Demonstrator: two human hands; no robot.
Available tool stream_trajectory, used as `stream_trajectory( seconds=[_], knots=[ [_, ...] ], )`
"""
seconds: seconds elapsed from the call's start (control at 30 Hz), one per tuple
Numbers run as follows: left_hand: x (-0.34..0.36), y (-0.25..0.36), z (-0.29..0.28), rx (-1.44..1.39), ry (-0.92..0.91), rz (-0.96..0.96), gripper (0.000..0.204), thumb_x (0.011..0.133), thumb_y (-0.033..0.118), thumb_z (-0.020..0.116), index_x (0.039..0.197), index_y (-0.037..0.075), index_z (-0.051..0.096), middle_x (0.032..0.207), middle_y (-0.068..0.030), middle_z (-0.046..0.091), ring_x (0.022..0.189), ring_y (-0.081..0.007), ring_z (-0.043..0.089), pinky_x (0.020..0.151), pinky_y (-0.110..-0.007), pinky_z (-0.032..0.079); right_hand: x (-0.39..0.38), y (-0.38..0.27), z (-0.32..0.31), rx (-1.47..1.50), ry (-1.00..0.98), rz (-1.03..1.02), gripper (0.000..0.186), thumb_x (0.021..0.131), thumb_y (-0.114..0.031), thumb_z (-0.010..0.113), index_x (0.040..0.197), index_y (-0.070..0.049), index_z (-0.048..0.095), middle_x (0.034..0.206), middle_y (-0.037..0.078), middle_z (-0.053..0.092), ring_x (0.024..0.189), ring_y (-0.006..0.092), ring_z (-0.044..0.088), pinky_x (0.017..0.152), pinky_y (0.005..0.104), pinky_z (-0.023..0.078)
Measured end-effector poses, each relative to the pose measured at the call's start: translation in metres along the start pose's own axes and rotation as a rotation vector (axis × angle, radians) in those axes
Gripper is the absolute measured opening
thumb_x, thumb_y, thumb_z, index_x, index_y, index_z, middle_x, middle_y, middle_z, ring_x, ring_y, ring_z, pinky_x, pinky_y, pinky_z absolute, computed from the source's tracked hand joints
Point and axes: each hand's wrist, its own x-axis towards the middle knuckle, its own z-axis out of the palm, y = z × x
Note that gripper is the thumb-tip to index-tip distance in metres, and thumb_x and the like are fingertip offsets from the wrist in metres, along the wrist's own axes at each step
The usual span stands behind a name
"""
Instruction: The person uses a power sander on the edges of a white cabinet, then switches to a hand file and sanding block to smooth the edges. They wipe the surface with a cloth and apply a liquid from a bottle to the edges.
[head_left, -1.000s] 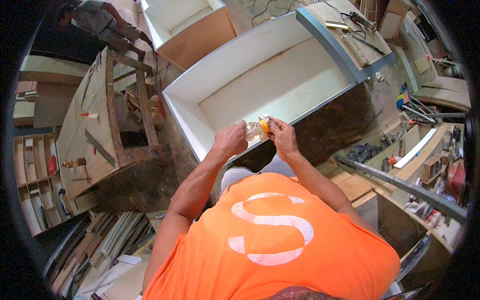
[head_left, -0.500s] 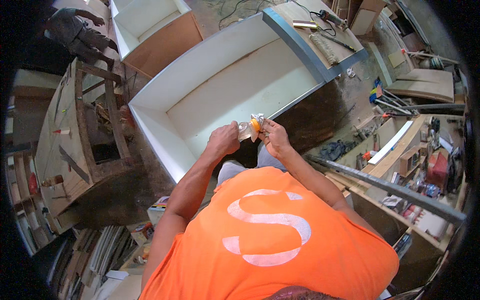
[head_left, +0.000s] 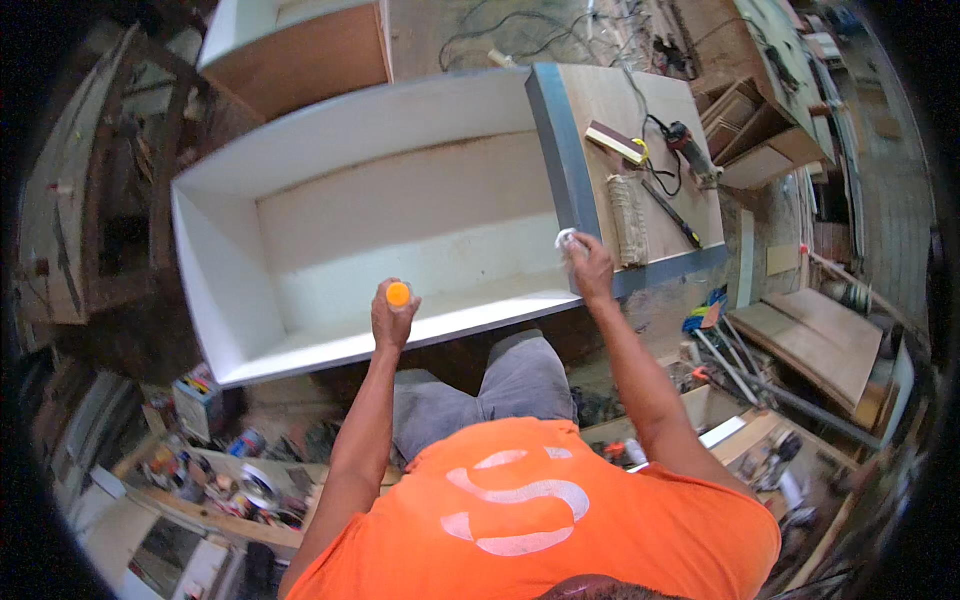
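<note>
My left hand (head_left: 388,328) is closed around a small bottle, its orange cap (head_left: 399,295) facing up, over the near edge of a white open box cabinet (head_left: 400,205). Most of the bottle is hidden by my fingers and the cap; earlier it looked transparent. In my right hand (head_left: 592,268) is a crumpled white cloth (head_left: 565,238), slightly blurred, at the grey-blue edge strip (head_left: 563,150) of the cabinet. Whether the cloth touches the strip I cannot tell.
On the wooden panel at right lie a corded power tool (head_left: 690,150), a sanding block (head_left: 616,142), a rough beige roll (head_left: 628,220) and a thin black tool (head_left: 672,213). Another cabinet (head_left: 310,60) stands behind. Cluttered bins (head_left: 240,490) and boards (head_left: 815,335) surround me.
My hands have moved apart: the right carried the cloth away from the bottle to the grey-blue strip, while the left kept the bottle, now cap up. The view has shifted to the right.
</note>
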Motion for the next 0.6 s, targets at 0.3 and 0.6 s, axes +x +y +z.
stream_trajectory(
  seconds=[0.3, 0.6],
  knots=[
    [-0.050, -0.076, 0.143, 0.282, 0.160, -0.370, 0.054, 0.076, 0.026, 0.082, 0.120, 0.013, 0.053, 0.107, -0.0101, 0.065, 0.100, -0.0347, 0.062, 0.084, -0.045, 0.053, 0.146, 0.162, 0.055, -0.616, -0.612, -0.798, 0.005, 0.080, -0.009, 0.067, 0.083, -0.006, 0.069, 0.091, 0.016, 0.062, 0.086, 0.0344, 0.062, 0.070, 0.0441, 0.050],
    [-0.033, -0.062, 0.152, 0.500, 0.225, -0.324, 0.057, 0.074, 0.023, 0.082, 0.122, 0.014, 0.053, 0.114, -0.0071, 0.064, 0.106, -0.0296, 0.063, 0.088, -0.040, 0.053, 0.266, 0.182, 0.077, -0.702, -0.498, -0.850, 0.004, 0.082, -0.009, 0.066, 0.077, -0.007, 0.066, 0.081, 0.014, 0.061, 0.079, 0.0334, 0.059, 0.069, 0.0418, 0.049]
  ],
)
